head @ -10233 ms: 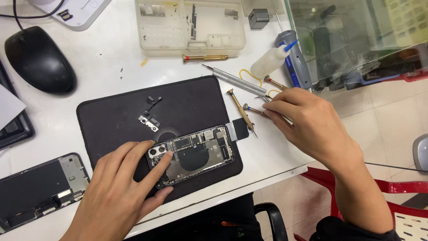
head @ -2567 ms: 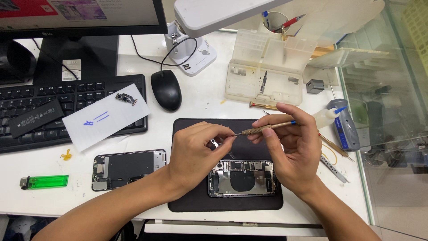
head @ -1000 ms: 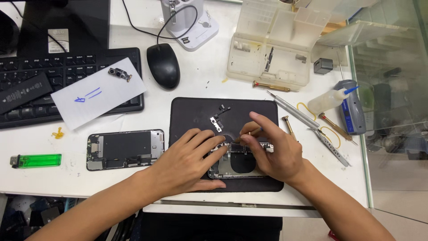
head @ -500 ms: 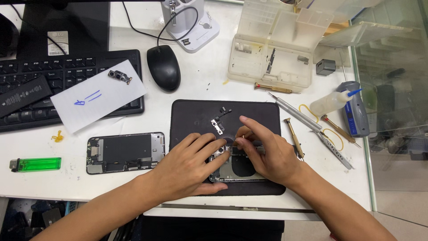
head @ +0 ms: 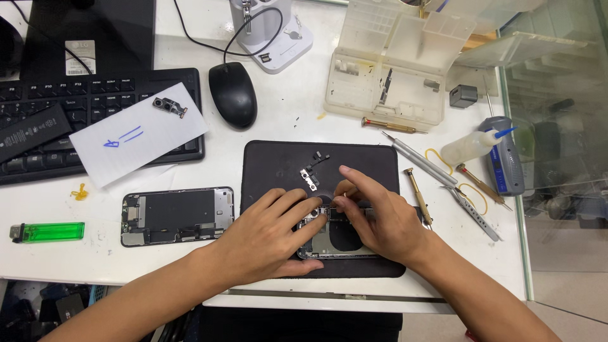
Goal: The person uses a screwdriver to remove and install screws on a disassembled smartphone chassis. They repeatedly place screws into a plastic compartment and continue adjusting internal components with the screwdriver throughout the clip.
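A white desk [head: 285,126] carries a black work mat [head: 278,158], where an opened phone body [head: 339,244] lies near the front edge. The left hand [head: 269,237] rests flat over the phone's left end, fingers loosely spread, pinning rather than gripping it. The right hand [head: 380,218] covers the right end, thumb and forefinger pinched together at the phone's top edge; what they pinch I cannot tell. Half a second ago the hands sat almost the same; the right has edged slightly outward. The screwdriver [head: 419,197] held earlier now lies beside the mat.
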